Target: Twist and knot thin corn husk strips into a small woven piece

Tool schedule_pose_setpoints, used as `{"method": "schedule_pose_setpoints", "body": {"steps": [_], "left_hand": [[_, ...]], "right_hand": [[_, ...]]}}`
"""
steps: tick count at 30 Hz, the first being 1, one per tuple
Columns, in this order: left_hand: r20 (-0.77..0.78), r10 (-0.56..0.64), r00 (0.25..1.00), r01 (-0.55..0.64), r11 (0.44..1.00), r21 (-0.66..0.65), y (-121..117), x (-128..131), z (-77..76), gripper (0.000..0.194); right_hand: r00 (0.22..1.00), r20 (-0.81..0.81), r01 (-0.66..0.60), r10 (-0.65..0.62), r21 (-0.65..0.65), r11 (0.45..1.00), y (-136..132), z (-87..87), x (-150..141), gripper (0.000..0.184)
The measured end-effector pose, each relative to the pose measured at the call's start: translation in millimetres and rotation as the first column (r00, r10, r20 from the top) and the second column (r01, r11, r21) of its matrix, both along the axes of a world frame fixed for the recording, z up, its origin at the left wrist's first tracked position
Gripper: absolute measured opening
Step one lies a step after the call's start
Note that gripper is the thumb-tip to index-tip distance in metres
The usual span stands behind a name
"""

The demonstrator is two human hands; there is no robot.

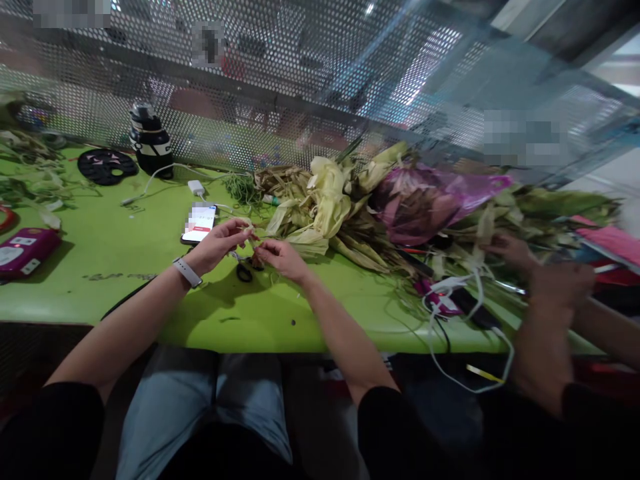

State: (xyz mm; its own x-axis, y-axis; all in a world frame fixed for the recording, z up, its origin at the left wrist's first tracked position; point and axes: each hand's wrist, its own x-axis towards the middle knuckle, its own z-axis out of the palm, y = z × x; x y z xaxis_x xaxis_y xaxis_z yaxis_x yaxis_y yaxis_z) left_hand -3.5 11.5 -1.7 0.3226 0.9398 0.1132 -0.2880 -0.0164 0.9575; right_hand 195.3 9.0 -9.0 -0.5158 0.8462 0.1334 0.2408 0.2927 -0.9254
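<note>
My left hand (223,243), a watch band on its wrist, pinches a small pale husk strip (249,227) between thumb and fingertips. Close beside it, my right hand (283,259) has its fingers closed at the lower end of the same small piece; its exact shape is hard to make out. Scissors with dark handles (244,272) lie on the green table (260,320) just under my fingers. A lit phone (200,225) rests behind my left hand. Beyond my right hand spreads a heap of dried corn husks (327,200).
A co-worker's hands (515,253) work among husks at the right, near a white cable (483,293) and a pink plastic bag (425,200). A black bottle (150,140), a black mesh pad (107,167) and a purple box (27,252) stand left. A perforated metal screen (280,80) rises behind.
</note>
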Motion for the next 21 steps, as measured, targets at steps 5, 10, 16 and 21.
{"method": "schedule_pose_setpoints", "body": {"steps": [5, 10, 16, 21], "left_hand": [[0.022, 0.038, 0.999, -0.040, 0.996, 0.076, 3, 0, -1.3, 0.025], [0.041, -0.087, 0.995, 0.088, 0.995, -0.037, -1, -1, -1.7, 0.020], [0.015, -0.128, 0.992, 0.128, 0.992, 0.018, -5, 5, -3.9, 0.024], [-0.038, -0.117, 0.992, 0.120, 0.990, 0.068, -4, 6, -4.1, 0.029]], "right_hand": [[1.000, -0.004, -0.027, 0.027, -0.033, 0.999, 1, 1.0, 3, 0.044], [0.951, -0.254, 0.113, -0.174, -0.236, 0.965, 4, 0.0, 1, 0.049], [0.898, -0.359, 0.014, -0.254, -0.554, 0.833, 3, -5.0, -11, 0.047], [0.809, -0.441, 0.146, -0.389, -0.489, 0.860, -3, -4.1, -18, 0.029]]}}
